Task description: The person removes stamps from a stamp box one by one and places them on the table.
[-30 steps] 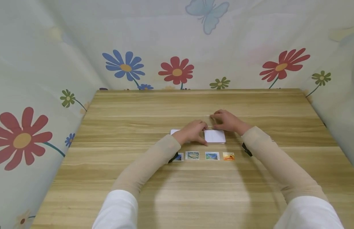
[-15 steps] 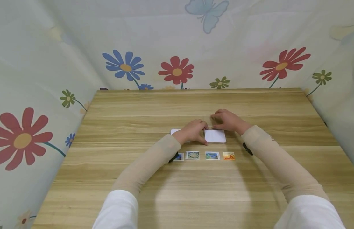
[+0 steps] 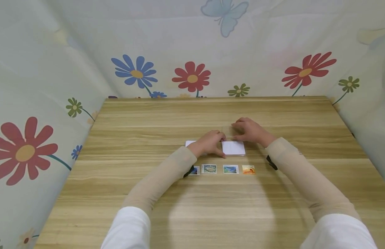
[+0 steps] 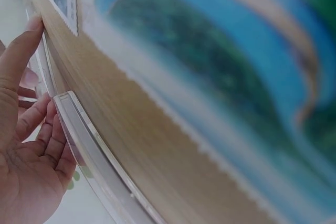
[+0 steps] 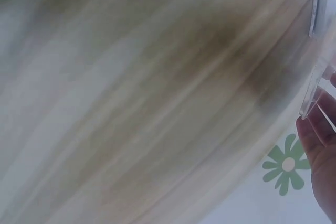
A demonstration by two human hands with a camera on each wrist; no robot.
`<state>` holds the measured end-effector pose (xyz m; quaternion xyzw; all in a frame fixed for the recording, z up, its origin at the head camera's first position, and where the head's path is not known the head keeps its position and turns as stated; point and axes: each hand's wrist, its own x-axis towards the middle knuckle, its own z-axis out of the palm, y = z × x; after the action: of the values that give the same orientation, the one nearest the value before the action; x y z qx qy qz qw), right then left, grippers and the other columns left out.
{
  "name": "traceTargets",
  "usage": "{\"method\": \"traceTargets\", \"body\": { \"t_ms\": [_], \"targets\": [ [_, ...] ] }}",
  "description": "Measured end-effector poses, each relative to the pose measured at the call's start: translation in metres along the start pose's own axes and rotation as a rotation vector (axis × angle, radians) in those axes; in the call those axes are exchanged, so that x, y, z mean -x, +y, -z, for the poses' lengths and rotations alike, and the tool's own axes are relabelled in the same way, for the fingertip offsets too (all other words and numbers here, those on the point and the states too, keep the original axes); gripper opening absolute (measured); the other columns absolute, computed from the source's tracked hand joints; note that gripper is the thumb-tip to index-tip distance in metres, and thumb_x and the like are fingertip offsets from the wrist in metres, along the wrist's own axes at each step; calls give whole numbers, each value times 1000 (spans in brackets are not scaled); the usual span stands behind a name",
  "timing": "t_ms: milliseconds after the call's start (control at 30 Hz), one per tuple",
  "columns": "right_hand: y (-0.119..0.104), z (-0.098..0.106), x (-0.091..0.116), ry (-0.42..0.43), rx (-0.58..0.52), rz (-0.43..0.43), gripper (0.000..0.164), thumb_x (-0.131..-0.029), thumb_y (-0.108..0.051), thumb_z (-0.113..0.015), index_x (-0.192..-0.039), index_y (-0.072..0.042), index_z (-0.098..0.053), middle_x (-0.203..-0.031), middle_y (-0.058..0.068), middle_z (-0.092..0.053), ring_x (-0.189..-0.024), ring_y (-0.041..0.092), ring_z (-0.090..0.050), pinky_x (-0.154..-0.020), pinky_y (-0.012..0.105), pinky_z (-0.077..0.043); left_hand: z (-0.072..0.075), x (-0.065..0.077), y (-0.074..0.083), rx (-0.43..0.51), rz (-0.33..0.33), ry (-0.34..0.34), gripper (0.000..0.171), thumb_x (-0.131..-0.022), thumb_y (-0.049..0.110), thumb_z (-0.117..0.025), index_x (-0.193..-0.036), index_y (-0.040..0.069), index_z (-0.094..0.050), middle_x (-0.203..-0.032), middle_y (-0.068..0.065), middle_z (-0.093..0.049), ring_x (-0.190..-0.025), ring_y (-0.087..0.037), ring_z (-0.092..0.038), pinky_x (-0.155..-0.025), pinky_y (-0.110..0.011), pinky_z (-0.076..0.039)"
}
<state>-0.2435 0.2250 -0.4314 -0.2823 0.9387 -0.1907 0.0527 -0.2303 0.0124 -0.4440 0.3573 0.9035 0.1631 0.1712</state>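
My left hand [image 3: 209,142] grips the left end of a clear case with a white top [image 3: 234,148], thumb at the near edge and fingers at the far edge. Under the left wrist lies a second clear-edged case [image 4: 100,161], mostly hidden in the head view. Just beyond the gripped case, my right hand [image 3: 250,131] holds a thin clear plastic piece [image 5: 311,97] between thumb and fingers. That piece is barely visible from the head; the right wrist view shows its edge against the fingers.
In a row nearer to me lie several postage stamps: an orange one [image 3: 249,169], a blue-green one [image 3: 231,169], an oval-patterned one [image 3: 209,168] and one partly under the left wrist [image 3: 196,170]. The wooden table [image 3: 149,117] meets a flowered cloth [image 3: 261,45] behind.
My right hand has shifted slightly to the right and away from me, the clear piece with it. The left hand, the cases and the stamps stay put.
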Motion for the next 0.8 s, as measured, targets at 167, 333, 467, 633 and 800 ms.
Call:
{"method": "traceTargets", "body": {
  "t_ms": [167, 333, 467, 633, 800],
  "targets": [
    [1, 6, 5, 12, -1, 5, 54, -81, -22, -74, -124, 7, -58, -121, 27, -56, -113, 42, -50, -100, 52, -39, -2, -2, -1, 44, 12, -4, 66, -73, 39, -81, -122, 4, -54, -116, -8, -56, -107, -20, -50, -96, -29, -41],
    [0, 10, 12, 13, -25, -19, 54, -81, -22, -75, -124, 5, -59, -122, 25, -56, -114, 40, -50, -99, 53, -40, -3, -3, -1, 74, 14, 0, 65, -73, 36, -82, -121, 3, -55, -117, -10, -55, -108, -21, -50, -97, -30, -40],
    [-1, 11, 19, 13, -39, -25, 52, -80, -20, -76, -123, 4, -60, -122, 25, -55, -114, 40, -50, -98, 53, -40, -2, -2, 0, 73, 15, 7, 65, -72, 36, -82, -120, 1, -55, -118, -11, -56, -110, -22, -51, -97, -31, -40],
    [-5, 11, 26, -5, -47, -9, 51, -80, -20, -75, -123, 2, -60, -124, 25, -55, -115, 40, -50, -97, 53, -41, -2, -1, 2, 78, 20, 8, 65, -73, 36, -82, -120, 1, -54, -118, -12, -56, -110, -24, -50, -97, -32, -40],
    [-12, 10, 31, -29, -32, 2, 51, -81, -22, -74, -124, 1, -59, -124, 23, -55, -115, 38, -50, -97, 53, -42, -4, -1, 1, 83, 33, 1, 66, -74, 37, -81, -121, 1, -54, -118, -12, -55, -109, -23, -49, -97, -32, -39]
  ]
}}
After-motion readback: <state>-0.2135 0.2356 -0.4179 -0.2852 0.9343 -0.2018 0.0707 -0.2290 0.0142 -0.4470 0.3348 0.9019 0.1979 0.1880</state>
